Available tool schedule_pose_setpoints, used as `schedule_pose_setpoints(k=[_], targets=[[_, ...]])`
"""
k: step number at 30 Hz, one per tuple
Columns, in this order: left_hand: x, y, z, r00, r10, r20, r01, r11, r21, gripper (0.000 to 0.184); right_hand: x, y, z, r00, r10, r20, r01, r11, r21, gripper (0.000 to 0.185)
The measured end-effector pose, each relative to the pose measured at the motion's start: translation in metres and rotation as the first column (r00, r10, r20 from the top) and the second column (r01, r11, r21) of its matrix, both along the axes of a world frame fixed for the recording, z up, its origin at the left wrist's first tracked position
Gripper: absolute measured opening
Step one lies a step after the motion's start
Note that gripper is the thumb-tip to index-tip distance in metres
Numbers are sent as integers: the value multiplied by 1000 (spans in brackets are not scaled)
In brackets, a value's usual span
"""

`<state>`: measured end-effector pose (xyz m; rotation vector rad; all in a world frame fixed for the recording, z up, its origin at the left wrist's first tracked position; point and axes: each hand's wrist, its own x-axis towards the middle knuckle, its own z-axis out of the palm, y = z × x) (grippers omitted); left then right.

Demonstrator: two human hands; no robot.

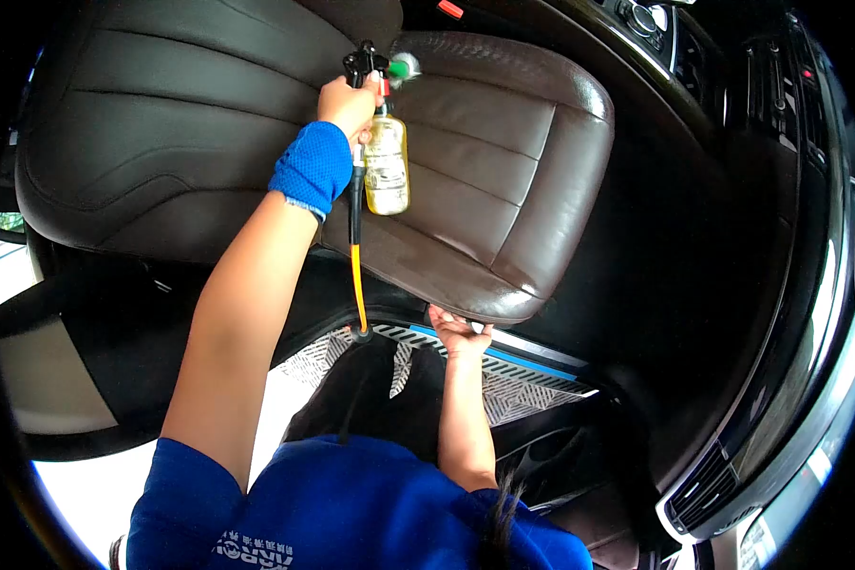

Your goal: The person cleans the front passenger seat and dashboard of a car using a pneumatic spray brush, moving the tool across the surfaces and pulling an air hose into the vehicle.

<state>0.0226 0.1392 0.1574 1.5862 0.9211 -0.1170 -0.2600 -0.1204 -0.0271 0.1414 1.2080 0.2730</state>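
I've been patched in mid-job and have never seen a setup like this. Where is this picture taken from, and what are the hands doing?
There is no machine arm here: a person works with two bare hands. The single picture comes from a camera on their head, looking forward and down, so their own blue shirt fills the bottom.

The left hand, above a blue wristband, grips a black spray gun. A yellowish bottle hangs from it, and an orange hose runs down from the handle.

The large surface is a brown car seat. The right hand is at its near lower edge; whether it grips anything is hidden.
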Motion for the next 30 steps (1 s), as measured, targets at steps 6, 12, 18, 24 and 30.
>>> schedule_pose_setpoints(k=[6,12,18,24,30], targets=[[-11,-46,36,986,-161,45,166,976,-142,20,3,0,8,1000,-16,21,15,1000,11,91],[-2,-105,29,938,-314,146,337,925,-177,24,4,0,7,1000,-8,-3,8,1000,13,91],[-4,-118,35,902,-374,218,433,767,-473,22,11,3,12,997,-27,-70,28,999,15,88],[-22,-46,22,985,-168,37,162,832,-531,21,9,0,10,999,-10,-43,10,1000,8,94],[-41,34,4,995,80,-64,-92,972,-215,19,10,1,19,997,-27,-66,28,1000,12,92]])
